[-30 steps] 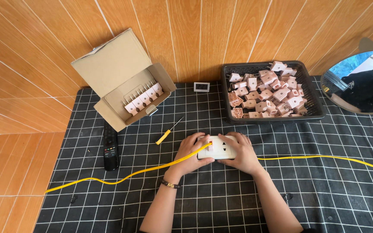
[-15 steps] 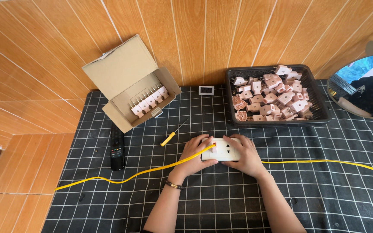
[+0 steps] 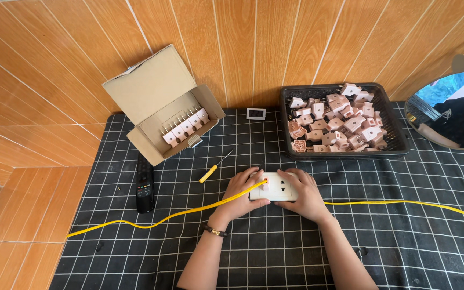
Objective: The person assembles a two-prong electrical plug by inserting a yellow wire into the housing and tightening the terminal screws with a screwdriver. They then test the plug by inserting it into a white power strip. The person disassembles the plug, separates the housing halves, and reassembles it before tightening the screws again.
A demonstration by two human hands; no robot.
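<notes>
Both my hands hold a white wall socket block (image 3: 278, 188) flat on the black checked cloth (image 3: 275, 252). My left hand (image 3: 241, 193) grips its left end, where a small pink plug (image 3: 265, 184) on a yellow cable (image 3: 157, 221) sits in the socket. My right hand (image 3: 303, 194) wraps the right end. The yellow cable runs off left and right across the cloth.
A black basket (image 3: 394, 140) of several pink plugs stands at the back right. An open cardboard box (image 3: 162, 102) with a row of plugs is back left. A yellow-handled screwdriver (image 3: 214, 167), a black remote (image 3: 144, 183), a small white frame (image 3: 255, 113) and a round mirror (image 3: 452, 110) lie around.
My hands and the socket block stay as they were; the view has shifted slightly, so everything sits a little further right and lower in the picture.
</notes>
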